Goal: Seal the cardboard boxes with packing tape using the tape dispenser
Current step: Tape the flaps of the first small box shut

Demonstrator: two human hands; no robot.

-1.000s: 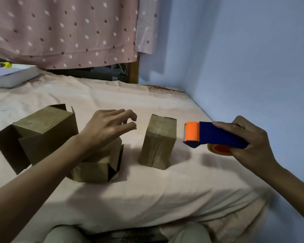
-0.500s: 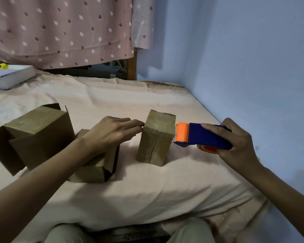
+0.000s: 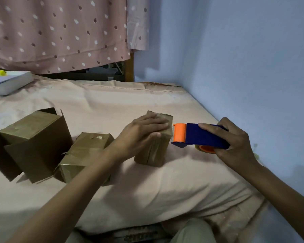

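**Head view: dispenser nose at the box's right edge**

Nearest, two forearms reach out over a pink-sheeted bed (image 3: 165,181). The right hand (image 3: 235,146) has its fingers curled round the blue body of the dispenser (image 3: 200,137), whose long axis runs left to right, orange roller end pointing left. That roller sits just beside the upper right edge of the small box (image 3: 154,149), possibly touching; I cannot tell. The left hand (image 3: 144,130) lies flat on the box top, fingers straight and pressing, thumb down the near side, holding nothing. So the box lies directly left of the dispenser's nose, and the right hand is the one placed to pull tape across; the likely stroke runs leftward over the top, under or past the pressing fingers. Further left stand a taped middle box (image 3: 84,155) and a larger box (image 3: 33,137) with loose flaps. Far left, a white box (image 3: 9,83).
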